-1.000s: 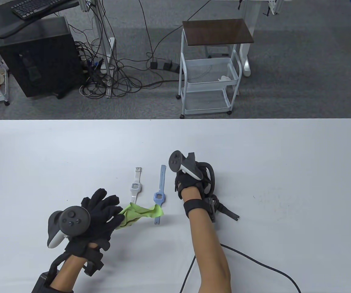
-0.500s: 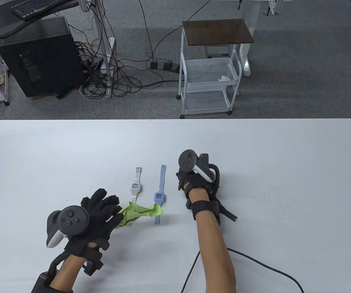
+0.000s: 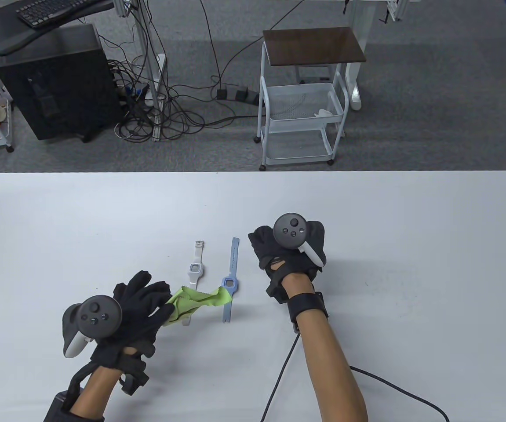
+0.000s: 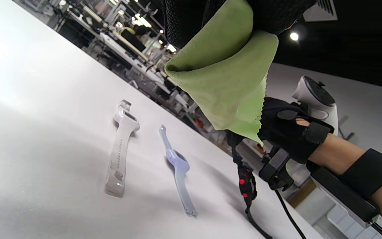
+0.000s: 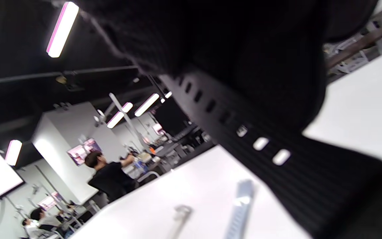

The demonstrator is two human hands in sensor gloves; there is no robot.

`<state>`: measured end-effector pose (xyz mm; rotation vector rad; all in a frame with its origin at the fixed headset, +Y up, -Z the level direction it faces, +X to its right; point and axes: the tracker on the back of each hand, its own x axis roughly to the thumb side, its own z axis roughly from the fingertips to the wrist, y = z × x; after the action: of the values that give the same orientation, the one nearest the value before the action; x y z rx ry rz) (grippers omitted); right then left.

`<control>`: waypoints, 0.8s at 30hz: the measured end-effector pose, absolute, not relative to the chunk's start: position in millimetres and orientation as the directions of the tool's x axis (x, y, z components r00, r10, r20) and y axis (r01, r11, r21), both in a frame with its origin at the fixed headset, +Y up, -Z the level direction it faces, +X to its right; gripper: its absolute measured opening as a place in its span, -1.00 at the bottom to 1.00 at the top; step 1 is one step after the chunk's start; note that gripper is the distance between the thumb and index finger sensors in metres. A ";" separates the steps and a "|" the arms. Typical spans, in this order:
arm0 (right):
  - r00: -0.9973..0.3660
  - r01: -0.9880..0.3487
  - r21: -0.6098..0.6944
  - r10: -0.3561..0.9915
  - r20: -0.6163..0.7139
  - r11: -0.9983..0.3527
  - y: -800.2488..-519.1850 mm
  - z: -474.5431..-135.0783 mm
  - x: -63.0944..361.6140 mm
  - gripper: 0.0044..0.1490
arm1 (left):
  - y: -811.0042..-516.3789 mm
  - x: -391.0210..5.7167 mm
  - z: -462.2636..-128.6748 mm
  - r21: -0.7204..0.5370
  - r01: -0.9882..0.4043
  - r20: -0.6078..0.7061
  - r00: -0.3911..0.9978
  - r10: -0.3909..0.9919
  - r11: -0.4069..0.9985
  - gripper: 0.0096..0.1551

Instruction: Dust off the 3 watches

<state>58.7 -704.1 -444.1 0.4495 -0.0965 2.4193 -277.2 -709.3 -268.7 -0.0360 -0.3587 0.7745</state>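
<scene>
So the left hand (image 3: 140, 307) pinches the green cloth (image 3: 195, 301); right hand (image 3: 285, 255) grips a black watch strap (image 5: 244, 132). White watch (image 3: 194, 269) and blue watch (image 3: 230, 283) lie untouched, maybe 2 left.

My left hand (image 3: 136, 310) pinches a green cloth (image 3: 193, 301), fingers spread, while my right hand (image 3: 285, 259), knuckles up, grips a black watch strap (image 5: 244, 132).

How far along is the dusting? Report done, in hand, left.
Done: nothing shows any watch already dusted. In hand: right hand grips the black watch, left hand holds the green cloth clear of it. Left: wiping it; the white watch and blue watch lie on the table.
</scene>
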 end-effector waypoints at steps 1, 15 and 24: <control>-0.701 -0.646 0.031 0.608 0.371 -0.763 -697.7 -439.3 59.0 -0.53 | -708.8 -277.7 -268.4 -0.159 -0.684 0.304 0.652 0.694 0.712 -0.52; -0.532 -0.777 -0.048 0.614 0.583 -0.628 -665.6 -388.5 57.5 -0.51 | -708.6 -281.1 -269.0 -0.197 -0.758 0.308 0.554 0.773 0.622 -0.54; -0.392 -0.883 -0.053 0.674 0.626 -0.466 -661.3 -359.8 57.7 -0.51 | -710.8 -280.8 -270.1 -0.198 -0.758 0.316 0.551 0.772 0.621 -0.55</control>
<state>57.7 -661.3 -359.8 0.6634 -0.4708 1.9809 -280.8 -710.8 -270.1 -0.0395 -0.3939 0.9057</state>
